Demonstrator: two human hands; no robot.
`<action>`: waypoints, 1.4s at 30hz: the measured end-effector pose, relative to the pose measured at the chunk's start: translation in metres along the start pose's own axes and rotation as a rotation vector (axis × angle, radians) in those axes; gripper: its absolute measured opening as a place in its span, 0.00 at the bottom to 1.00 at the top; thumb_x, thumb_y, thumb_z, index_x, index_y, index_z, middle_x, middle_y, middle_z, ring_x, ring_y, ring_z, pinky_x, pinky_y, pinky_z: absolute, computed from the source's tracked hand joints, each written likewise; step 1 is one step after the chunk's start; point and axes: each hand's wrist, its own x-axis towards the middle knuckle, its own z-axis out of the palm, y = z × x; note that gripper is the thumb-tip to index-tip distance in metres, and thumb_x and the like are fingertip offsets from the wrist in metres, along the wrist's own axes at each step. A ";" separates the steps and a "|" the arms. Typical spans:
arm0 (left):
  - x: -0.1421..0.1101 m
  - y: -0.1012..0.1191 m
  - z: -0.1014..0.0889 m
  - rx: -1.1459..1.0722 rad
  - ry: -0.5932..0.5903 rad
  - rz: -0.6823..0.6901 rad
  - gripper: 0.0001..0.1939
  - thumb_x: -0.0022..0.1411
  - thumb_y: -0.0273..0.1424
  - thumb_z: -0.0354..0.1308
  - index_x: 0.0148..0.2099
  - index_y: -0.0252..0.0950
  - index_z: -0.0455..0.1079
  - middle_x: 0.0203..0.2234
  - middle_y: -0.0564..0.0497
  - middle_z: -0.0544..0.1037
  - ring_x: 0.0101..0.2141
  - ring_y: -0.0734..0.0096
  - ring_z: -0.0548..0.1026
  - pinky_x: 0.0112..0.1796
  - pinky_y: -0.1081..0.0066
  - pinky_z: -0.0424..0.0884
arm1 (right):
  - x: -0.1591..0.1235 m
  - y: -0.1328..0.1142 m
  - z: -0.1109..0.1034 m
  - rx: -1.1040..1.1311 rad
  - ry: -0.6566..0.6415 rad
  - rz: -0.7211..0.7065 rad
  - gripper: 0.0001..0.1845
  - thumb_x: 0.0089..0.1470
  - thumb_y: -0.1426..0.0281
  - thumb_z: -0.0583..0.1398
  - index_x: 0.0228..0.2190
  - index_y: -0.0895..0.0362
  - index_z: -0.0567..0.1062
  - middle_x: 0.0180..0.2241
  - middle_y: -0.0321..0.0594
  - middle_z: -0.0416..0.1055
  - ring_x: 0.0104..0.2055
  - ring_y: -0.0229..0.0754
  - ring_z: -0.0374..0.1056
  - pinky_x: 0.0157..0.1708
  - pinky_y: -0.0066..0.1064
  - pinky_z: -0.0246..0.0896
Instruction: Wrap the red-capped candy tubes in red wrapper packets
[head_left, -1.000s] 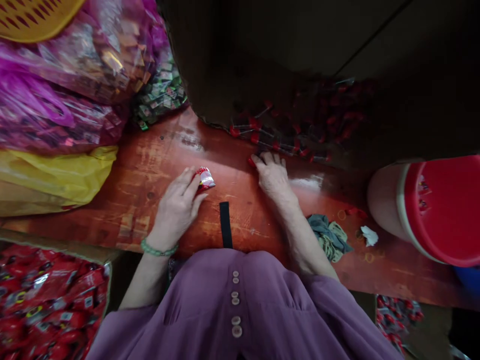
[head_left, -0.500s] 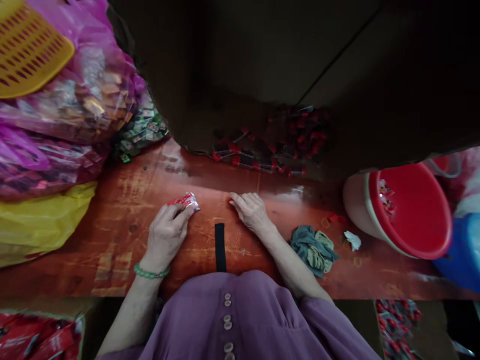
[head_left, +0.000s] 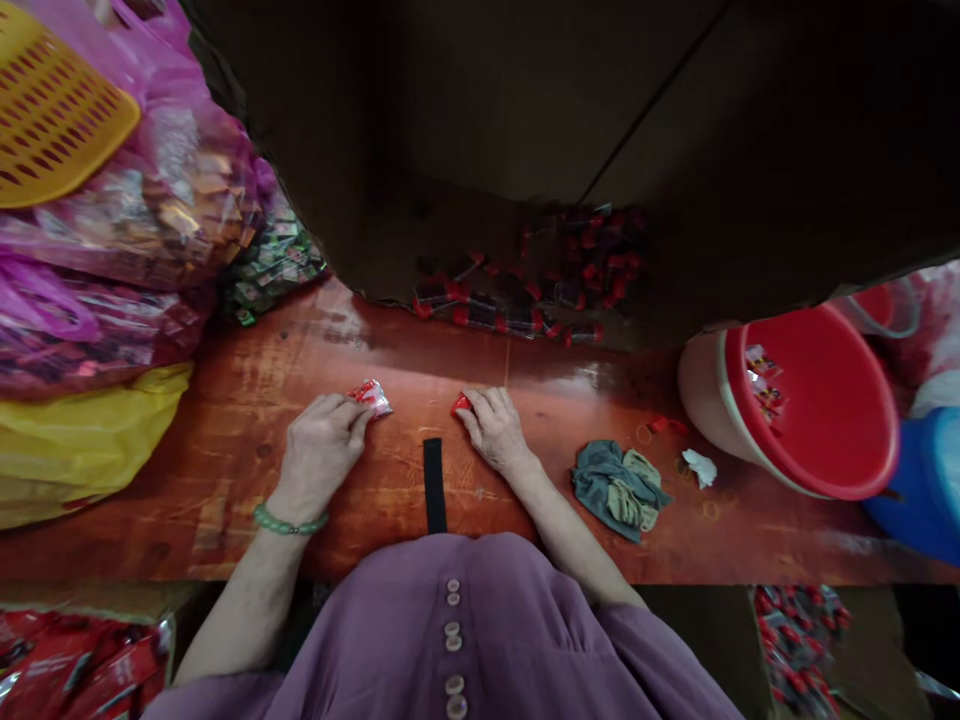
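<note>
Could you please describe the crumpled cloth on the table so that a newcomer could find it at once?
Start at the red bucket at the right end of the wooden table. Just left of it, beside the person's right forearm, lies the cloth. It is the only soft grey-green and tan bundle; the white scrap nearby is far smaller.

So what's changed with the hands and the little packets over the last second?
The right hand has drawn back from the pile of red-capped items under the cardboard and now pinches one small red piece on the wooden bench. The left hand still grips the red and white packet, now tucked closer into the fingers. The black strip, rag and red bucket lie as before.
</note>
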 end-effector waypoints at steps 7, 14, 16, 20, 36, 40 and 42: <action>0.003 0.013 -0.004 -0.212 0.102 -0.063 0.08 0.65 0.33 0.59 0.35 0.39 0.78 0.30 0.51 0.82 0.32 0.68 0.78 0.36 0.69 0.74 | -0.009 -0.013 0.006 0.046 0.126 0.002 0.16 0.66 0.65 0.54 0.44 0.63 0.76 0.36 0.50 0.73 0.39 0.45 0.68 0.39 0.34 0.68; -0.003 0.037 -0.001 -0.371 0.005 -0.079 0.10 0.66 0.29 0.56 0.37 0.35 0.79 0.31 0.48 0.83 0.33 0.68 0.80 0.38 0.69 0.75 | -0.021 -0.017 -0.003 0.051 -0.012 -0.037 0.17 0.65 0.65 0.56 0.48 0.61 0.77 0.33 0.48 0.74 0.36 0.45 0.68 0.38 0.36 0.67; -0.004 0.042 -0.002 -0.436 0.010 -0.105 0.08 0.64 0.30 0.59 0.33 0.36 0.79 0.29 0.50 0.83 0.31 0.69 0.80 0.38 0.69 0.75 | -0.023 -0.019 -0.007 0.168 -0.026 0.075 0.16 0.64 0.64 0.57 0.47 0.60 0.78 0.32 0.46 0.73 0.35 0.44 0.68 0.38 0.36 0.68; -0.006 0.049 -0.005 -0.605 0.041 -0.162 0.05 0.61 0.30 0.63 0.33 0.38 0.80 0.29 0.53 0.83 0.30 0.71 0.80 0.38 0.69 0.77 | -0.017 -0.023 -0.020 0.728 -0.020 0.517 0.17 0.56 0.55 0.64 0.40 0.55 0.76 0.30 0.36 0.73 0.30 0.36 0.68 0.32 0.29 0.69; -0.015 0.054 -0.007 -0.749 -0.071 0.170 0.03 0.63 0.30 0.62 0.37 0.38 0.78 0.32 0.51 0.83 0.33 0.74 0.79 0.37 0.72 0.75 | 0.012 -0.035 -0.059 1.625 -0.755 0.735 0.20 0.50 0.62 0.70 0.40 0.58 0.71 0.18 0.22 0.69 0.10 0.24 0.54 0.07 0.15 0.44; -0.018 0.052 -0.003 -0.780 -0.109 0.212 0.03 0.62 0.29 0.63 0.38 0.38 0.77 0.32 0.51 0.83 0.33 0.74 0.79 0.38 0.72 0.75 | 0.009 -0.029 -0.055 1.620 -0.809 0.788 0.21 0.50 0.59 0.69 0.40 0.60 0.73 0.18 0.24 0.71 0.09 0.23 0.54 0.07 0.16 0.43; -0.019 0.052 -0.001 -0.790 -0.124 0.220 0.03 0.63 0.29 0.63 0.38 0.38 0.77 0.32 0.51 0.83 0.33 0.74 0.79 0.37 0.72 0.75 | 0.008 -0.027 -0.053 1.596 -0.849 0.798 0.20 0.50 0.60 0.68 0.39 0.60 0.74 0.18 0.24 0.71 0.09 0.24 0.55 0.07 0.16 0.43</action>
